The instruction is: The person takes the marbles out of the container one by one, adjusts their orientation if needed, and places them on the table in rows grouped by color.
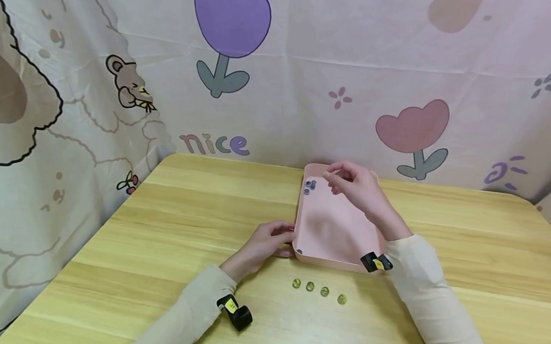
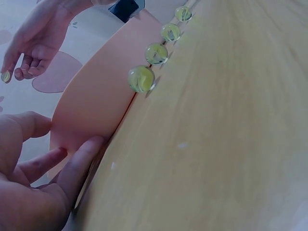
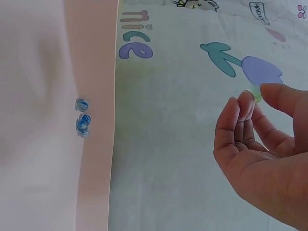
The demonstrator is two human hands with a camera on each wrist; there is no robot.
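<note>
Writing: reads "nice" in lower-case coloured letters on the printed cloth (image 1: 299,104), just above the table's far edge. Shows a second word on the same cloth in the right wrist view, not fully legible. Carries one yellow label on each black wrist mount, right (image 1: 377,262) and left (image 1: 235,312); too small to read.

Pink tray (image 1: 338,240): stands on the wooden table (image 1: 467,244), about midway along the far edge and close against it. Runs lengthwise from the table's near side toward the far edge; points its short end at the cloth.

Right hand (image 1: 358,187): pinches one clear yellow-green marble (image 3: 256,94) between thumb and fingertip, with the other fingers curled in. Hangs raised over the tray, toward the far end in the head view. Round, hence without a long axis.

Left hand (image 1: 263,244): rests against the outside of the tray's left wall near the near-left corner, fingers parted and tips touching the wall.

Blue marbles (image 1: 310,185): sit clustered in the tray's far-left corner, about four in number. Includes one dark marble (image 1: 300,251) lying alone in the near-left corner.

Yellow-green marbles (image 1: 317,289): lie on the table, four in a row just outside the tray's near edge, apart from one another. Runs roughly parallel to that edge, slanting slightly away from the tray at the right end.
</note>
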